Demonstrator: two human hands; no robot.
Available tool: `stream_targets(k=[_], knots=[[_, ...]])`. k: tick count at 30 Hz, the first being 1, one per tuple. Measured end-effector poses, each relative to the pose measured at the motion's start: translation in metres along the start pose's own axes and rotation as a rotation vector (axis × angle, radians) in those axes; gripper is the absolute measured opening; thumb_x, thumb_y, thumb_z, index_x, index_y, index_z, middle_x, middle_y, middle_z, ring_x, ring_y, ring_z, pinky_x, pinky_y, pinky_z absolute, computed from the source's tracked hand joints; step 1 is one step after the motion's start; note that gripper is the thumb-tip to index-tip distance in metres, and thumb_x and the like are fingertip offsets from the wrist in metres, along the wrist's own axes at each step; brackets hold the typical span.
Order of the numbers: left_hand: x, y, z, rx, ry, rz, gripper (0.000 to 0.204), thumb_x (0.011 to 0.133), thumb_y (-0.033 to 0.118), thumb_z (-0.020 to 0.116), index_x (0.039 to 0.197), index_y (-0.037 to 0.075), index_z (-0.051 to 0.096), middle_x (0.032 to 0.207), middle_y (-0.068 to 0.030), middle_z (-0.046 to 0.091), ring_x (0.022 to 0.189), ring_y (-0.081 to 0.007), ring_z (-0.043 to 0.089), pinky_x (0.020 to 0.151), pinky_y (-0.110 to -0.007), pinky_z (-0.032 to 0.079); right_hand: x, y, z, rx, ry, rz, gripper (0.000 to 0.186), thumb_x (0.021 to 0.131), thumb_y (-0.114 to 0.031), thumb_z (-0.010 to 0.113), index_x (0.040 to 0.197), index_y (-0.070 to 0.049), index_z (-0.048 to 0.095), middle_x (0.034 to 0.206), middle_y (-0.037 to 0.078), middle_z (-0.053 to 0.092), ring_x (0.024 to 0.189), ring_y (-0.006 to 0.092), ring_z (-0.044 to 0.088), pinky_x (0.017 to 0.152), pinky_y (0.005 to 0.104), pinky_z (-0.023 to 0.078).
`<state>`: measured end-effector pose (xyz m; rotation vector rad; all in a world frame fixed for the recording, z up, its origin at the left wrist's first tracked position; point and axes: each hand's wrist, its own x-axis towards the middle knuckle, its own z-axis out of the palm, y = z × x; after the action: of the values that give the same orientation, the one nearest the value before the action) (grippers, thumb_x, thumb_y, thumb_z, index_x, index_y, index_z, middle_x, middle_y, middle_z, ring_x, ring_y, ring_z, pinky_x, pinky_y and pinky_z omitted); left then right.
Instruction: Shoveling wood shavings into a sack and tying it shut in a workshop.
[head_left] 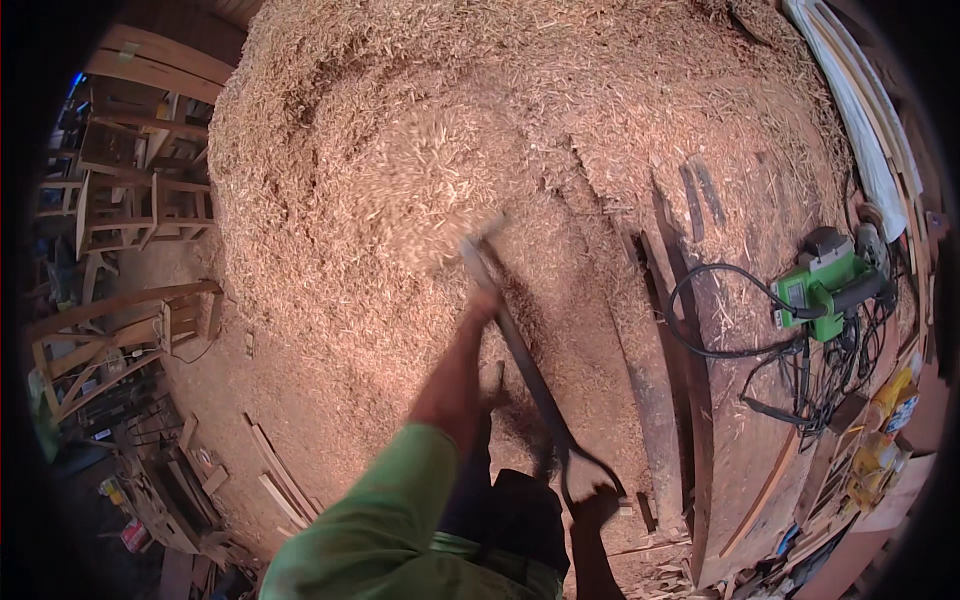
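A shovel (pixel 527 365) slants across the middle, its dark shaft running from a loop-shaped handle (pixel 566 480) up to the blade end. My left hand (pixel 484 302) is wrapped round the shaft low down, close to the blade. At the handle, my right hand (pixel 596 506) grips the loop's crossbar. The blade end (pixel 483 238) is smeared by motion and partly lost against the shavings. Just beyond it, a cluster of wood shavings (pixel 430 180) looks blurred, as if flying. A large heap of shavings (pixel 640 60) fills the far side.
Dark wooden boards (pixel 690 390) lie to the right of the shovel. A green power planer (pixel 825 290) with coiled black cable rests farther right. Wooden frames (pixel 150 200) stand at the left. Narrow wood strips (pixel 275 465) lie on the floor at near left.
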<state>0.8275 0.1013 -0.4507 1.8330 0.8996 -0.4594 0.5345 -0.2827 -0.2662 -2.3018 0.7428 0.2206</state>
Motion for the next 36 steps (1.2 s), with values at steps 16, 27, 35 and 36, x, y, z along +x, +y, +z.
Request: stream_targets(k=[16,27,35,36], knots=[[-0.174,0.076,0.023,-0.930,0.039,-0.261,0.013,0.086,0.016,0.052,0.085,0.004,0.055,0.069,-0.0110,0.053,0.055,-0.0233,0.051,0.046,-0.040,0.039,-0.011,-0.088,-0.215,0.723,0.003,0.478,0.014,0.075,-0.016,0.061,0.076,-0.011,0.047,0.048,-0.003,0.033,0.036,0.0105,0.035,0.032,0.0274,0.035],[-0.502,0.112,0.081,-1.205,0.034,-0.457,0.020,0.085,0.020,0.053,0.099,0.006,0.056,0.084,-0.0129,0.056,0.074,-0.0263,0.057,0.058,-0.047,0.049,0.002,0.022,-0.509,0.479,-0.201,0.338,0.027,0.083,-0.033,0.061,0.091,-0.008,0.054,0.049,-0.002,0.039,0.037,0.0132,0.042,0.035,0.0290,0.039],[-0.669,0.082,0.030,-1.593,0.183,-0.604,0.031,0.085,0.020,0.046,0.112,0.005,0.043,0.106,-0.0179,0.051,0.095,-0.0292,0.053,0.073,-0.051,0.046,0.042,-0.077,-0.557,0.093,-0.580,0.011,0.048,0.084,-0.049,0.061,0.107,-0.008,0.057,0.077,0.006,0.057,0.067,0.0153,0.054,0.057,0.0284,0.046],[-0.685,0.078,0.023,-1.634,0.195,-0.613,0.032,0.085,0.020,0.045,0.114,0.005,0.041,0.109,-0.0185,0.051,0.098,-0.0296,0.052,0.075,-0.051,0.046,0.044,-0.096,-0.555,0.036,-0.610,-0.045,0.050,0.083,-0.051,0.061,0.109,-0.008,0.057,0.080,0.007,0.058,0.070,0.0154,0.055,0.060,0.0284,0.047]])
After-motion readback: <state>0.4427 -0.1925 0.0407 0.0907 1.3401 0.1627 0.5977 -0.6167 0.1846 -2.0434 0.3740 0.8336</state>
